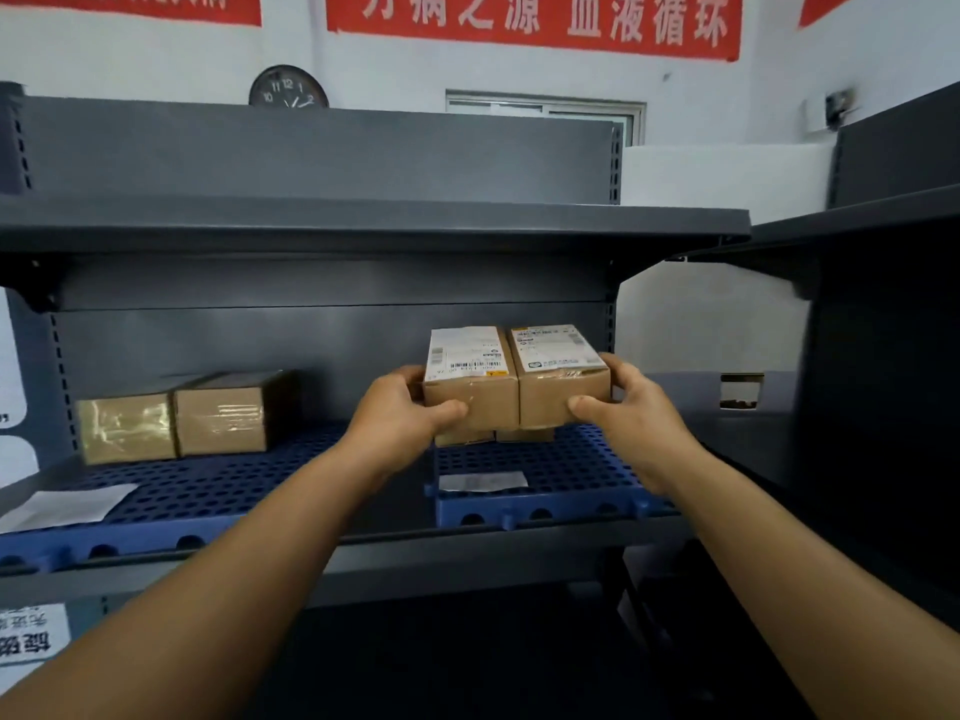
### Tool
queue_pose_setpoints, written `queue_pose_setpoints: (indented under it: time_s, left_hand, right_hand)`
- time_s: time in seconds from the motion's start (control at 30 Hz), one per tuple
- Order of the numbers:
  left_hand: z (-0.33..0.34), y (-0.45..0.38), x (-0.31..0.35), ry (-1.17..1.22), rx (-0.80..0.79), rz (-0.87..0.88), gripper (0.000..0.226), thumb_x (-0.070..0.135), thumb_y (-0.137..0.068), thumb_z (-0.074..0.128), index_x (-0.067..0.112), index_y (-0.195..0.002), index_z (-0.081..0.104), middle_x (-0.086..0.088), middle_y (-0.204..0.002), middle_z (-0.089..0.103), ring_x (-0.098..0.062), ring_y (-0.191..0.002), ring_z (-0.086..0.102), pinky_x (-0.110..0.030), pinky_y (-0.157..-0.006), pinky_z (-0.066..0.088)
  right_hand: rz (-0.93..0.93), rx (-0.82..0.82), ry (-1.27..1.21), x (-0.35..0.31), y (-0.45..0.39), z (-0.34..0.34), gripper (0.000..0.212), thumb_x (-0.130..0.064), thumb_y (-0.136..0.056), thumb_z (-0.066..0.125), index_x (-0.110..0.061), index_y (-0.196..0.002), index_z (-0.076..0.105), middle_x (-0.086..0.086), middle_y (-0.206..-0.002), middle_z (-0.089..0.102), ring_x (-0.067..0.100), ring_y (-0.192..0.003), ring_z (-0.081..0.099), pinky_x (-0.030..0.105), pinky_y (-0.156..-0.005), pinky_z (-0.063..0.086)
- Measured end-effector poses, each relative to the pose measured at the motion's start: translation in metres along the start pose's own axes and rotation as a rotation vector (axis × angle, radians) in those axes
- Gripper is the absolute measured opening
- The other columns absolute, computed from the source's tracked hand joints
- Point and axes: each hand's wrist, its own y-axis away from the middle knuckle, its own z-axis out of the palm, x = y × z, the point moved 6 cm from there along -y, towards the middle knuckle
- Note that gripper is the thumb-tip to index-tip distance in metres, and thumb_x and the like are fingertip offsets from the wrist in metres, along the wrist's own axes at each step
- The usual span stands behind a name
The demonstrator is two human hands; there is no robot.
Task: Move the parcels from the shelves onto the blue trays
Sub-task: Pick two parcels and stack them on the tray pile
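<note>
My left hand (pixel 410 407) and right hand (pixel 623 402) squeeze two parcels (pixel 514 387) together as one block, seemingly just above the right blue tray (pixel 571 465).

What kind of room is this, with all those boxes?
Probably a parcel storeroom or pickup point. Dark metal shelving holds blue trays, and taped cardboard parcels with shipping labels sit on them, two held between the left hand and right hand.

I am counting six brown parcels: two side by side (pixel 470 379) (pixel 561 374), two more peeking out beneath them (pixel 464 438) (pixel 524 434), and two at the left (pixel 126 430) (pixel 223 418). I am seeing two blue trays (pixel 171 493) (pixel 571 465) and one clock (pixel 288 88).
</note>
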Motion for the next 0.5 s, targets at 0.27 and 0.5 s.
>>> queue_pose_setpoints:
  time_s: [0.27, 0.5]
  left_hand:
    - [0.006, -0.095, -0.031, -0.006, 0.005, 0.004, 0.039, 0.016, -0.080, 0.072, 0.015, -0.116, 0.057, 0.000, -0.109, 0.064, -0.016, -0.099, 0.061, -0.028, -0.085, 0.049]
    - [0.015, -0.140, -0.069, 0.025, 0.033, -0.020, 0.042, 0.013, -0.081, 0.071, 0.011, -0.120, 0.056, 0.002, -0.104, 0.061, -0.015, -0.096, 0.059, -0.028, -0.085, 0.048]
  right_hand:
    - [0.002, 0.032, 0.028, 0.031, -0.087, 0.024, 0.048, -0.008, -0.089, 0.060, -0.020, -0.134, 0.047, -0.001, -0.120, 0.058, 0.015, -0.107, 0.055, 0.027, -0.090, 0.045]
    - [0.049, 0.000, 0.071, 0.063, -0.134, 0.044, 0.043, -0.011, -0.090, 0.061, -0.019, -0.130, 0.050, 0.000, -0.119, 0.059, 0.017, -0.108, 0.056, 0.031, -0.092, 0.047]
